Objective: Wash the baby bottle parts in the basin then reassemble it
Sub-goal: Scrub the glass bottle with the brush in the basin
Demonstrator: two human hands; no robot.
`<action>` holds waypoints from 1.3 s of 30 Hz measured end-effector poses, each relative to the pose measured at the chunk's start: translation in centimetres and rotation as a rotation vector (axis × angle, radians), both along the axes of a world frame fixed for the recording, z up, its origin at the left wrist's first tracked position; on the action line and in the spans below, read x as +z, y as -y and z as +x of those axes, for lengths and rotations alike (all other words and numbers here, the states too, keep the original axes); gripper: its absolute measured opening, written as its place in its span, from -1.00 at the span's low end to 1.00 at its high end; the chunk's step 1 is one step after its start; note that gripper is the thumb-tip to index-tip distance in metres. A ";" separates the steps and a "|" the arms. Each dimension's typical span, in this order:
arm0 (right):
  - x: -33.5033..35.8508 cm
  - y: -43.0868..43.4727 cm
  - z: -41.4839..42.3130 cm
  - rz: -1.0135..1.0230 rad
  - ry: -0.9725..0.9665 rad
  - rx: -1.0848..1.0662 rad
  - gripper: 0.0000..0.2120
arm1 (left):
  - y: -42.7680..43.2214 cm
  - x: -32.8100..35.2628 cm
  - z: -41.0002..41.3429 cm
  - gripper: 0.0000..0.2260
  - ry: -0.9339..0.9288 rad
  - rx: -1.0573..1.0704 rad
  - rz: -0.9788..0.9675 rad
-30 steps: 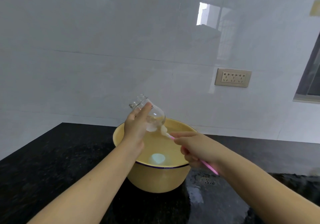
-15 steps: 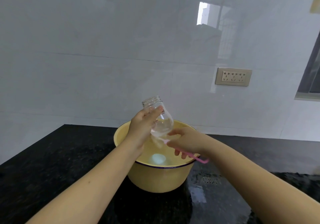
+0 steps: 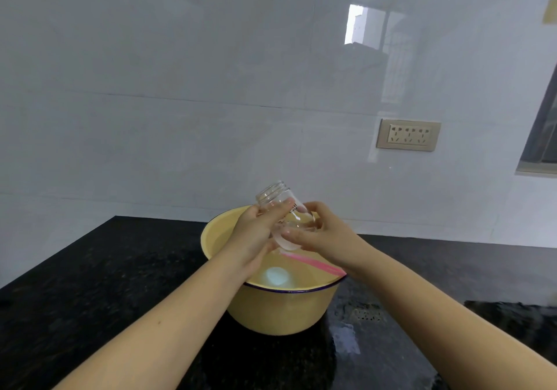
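A clear bottle (image 3: 278,208) is held over a yellow basin (image 3: 280,308) on a dark counter (image 3: 90,284), its open threaded neck tilted up and away toward a white tiled wall (image 3: 180,88). The left hand (image 3: 256,236) is wrapped around the bottle's middle, and the right hand (image 3: 319,233) is closed on its lower end, so the bottle is gripped from both sides, above the water rather than in it. A pink brush (image 3: 316,264) is seen lying across the basin's right rim, held by neither hand. A pale rounded part (image 3: 277,275) is seen in the water; what it is cannot be told. The bottle is judged to be rigid, light and, being wet, slippery; whether it is glass or hard plastic cannot be settled, so it is best treated as breakable over the stone counter. The surest hold is judged to be around the body, with a second hand cupped under the base, and the threaded neck left free for the collar to be screwed on. A wet patch (image 3: 346,338) is visible on the counter beside the basin, and a socket (image 3: 408,135) is set in the wall, well apart from the work.
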State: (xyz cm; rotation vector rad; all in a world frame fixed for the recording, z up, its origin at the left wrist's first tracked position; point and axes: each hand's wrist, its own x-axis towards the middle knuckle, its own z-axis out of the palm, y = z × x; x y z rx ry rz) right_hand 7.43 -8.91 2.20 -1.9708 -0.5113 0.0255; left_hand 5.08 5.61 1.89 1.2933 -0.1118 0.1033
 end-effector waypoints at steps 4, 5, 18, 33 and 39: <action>-0.2 0.5 0.0 0.021 -0.015 -0.001 -0.36 | -0.6 0.2 -0.2 -0.94 0.000 -0.048 0.111; -0.2 0.7 0.0 0.039 -0.023 0.007 -0.40 | -1.0 0.2 0.0 -0.83 -0.005 -0.034 0.165; 1.7 2.3 0.3 0.020 0.034 0.056 -0.45 | -4.8 -0.3 0.0 -0.58 0.158 0.023 1.091; 3.8 -0.9 -0.8 -0.143 0.196 0.042 -0.43 | -3.4 -0.4 -0.6 -0.45 0.034 0.033 1.274; 4.3 -2.4 -0.8 -0.274 0.317 -0.005 -0.37 | -2.8 0.2 -1.1 -0.48 -0.067 -0.031 1.243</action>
